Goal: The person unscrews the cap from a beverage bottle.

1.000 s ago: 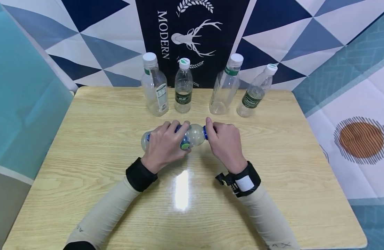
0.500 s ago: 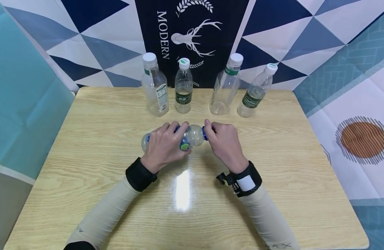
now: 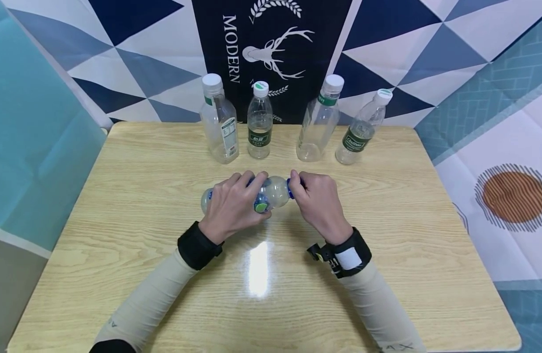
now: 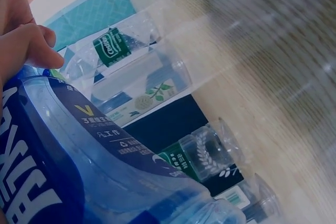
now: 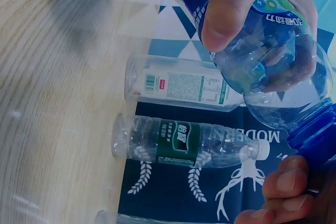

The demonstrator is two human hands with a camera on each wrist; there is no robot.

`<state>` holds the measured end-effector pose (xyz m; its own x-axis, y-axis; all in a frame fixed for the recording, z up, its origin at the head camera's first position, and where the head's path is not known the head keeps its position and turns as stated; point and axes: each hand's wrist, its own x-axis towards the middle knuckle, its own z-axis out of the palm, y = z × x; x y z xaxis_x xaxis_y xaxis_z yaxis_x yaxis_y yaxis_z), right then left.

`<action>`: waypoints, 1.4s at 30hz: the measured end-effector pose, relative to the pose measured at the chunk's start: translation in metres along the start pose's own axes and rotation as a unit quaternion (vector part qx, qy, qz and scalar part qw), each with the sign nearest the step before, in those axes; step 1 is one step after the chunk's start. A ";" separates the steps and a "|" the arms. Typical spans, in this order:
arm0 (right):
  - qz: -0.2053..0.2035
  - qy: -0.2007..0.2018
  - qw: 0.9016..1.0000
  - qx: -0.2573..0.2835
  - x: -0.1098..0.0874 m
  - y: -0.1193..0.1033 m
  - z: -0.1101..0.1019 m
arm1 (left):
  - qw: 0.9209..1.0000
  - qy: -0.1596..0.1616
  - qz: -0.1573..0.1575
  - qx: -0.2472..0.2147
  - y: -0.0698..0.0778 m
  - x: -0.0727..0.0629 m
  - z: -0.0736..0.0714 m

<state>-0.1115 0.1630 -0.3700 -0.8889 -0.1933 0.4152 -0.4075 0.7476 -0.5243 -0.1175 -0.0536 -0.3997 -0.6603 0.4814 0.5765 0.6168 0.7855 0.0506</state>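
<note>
A clear plastic bottle [image 3: 276, 191] with a blue label lies sideways between the hands, its neck toward the right. My left hand [image 3: 235, 200] grips it round the labelled body; the label [image 4: 31, 156] fills the lower left of the left wrist view. At the neck, my right hand [image 3: 318, 202] pinches the blue cap [image 5: 315, 135] between thumb and curled fingers. The cap sits on the neck, and part of it is hidden by the thumb in the head view.
Along the table's back edge stand a large clear bottle [image 3: 219, 125], a small green-labelled bottle [image 3: 259, 122], another large bottle [image 3: 317, 127] and another small one [image 3: 358, 132], all white-capped. The wooden table [image 3: 165, 162] meets a patterned cloth [image 3: 165, 49] behind.
Both hands keep their hold on the bottle and its cap. The right thumb has tipped slightly down over the cap; the standing bottles have not moved.
</note>
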 end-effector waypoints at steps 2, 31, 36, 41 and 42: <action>-0.005 0.004 1.000 -0.002 0.000 0.000 0.000 | 1.000 0.001 0.001 -0.005 0.000 0.000 0.000; -0.072 0.034 0.994 -0.071 -0.001 0.005 -0.008 | 0.987 -0.063 -0.040 -0.144 0.001 0.005 0.000; -0.023 0.048 0.997 -0.050 -0.004 0.005 -0.007 | 0.990 -0.056 -0.042 -0.119 0.001 0.006 0.000; -0.016 0.054 0.997 -0.051 -0.004 0.004 -0.004 | 0.992 -0.051 -0.048 -0.108 0.000 0.005 0.001; -0.016 0.054 0.997 -0.051 -0.004 0.004 -0.003 | 0.992 -0.050 -0.048 -0.108 -0.001 0.005 0.001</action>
<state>-0.1083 0.1685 -0.3714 -0.8460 -0.1517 0.5111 -0.4060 0.8046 -0.4333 -0.1214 -0.0518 -0.3978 -0.7529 0.4537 0.4767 0.6194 0.7332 0.2807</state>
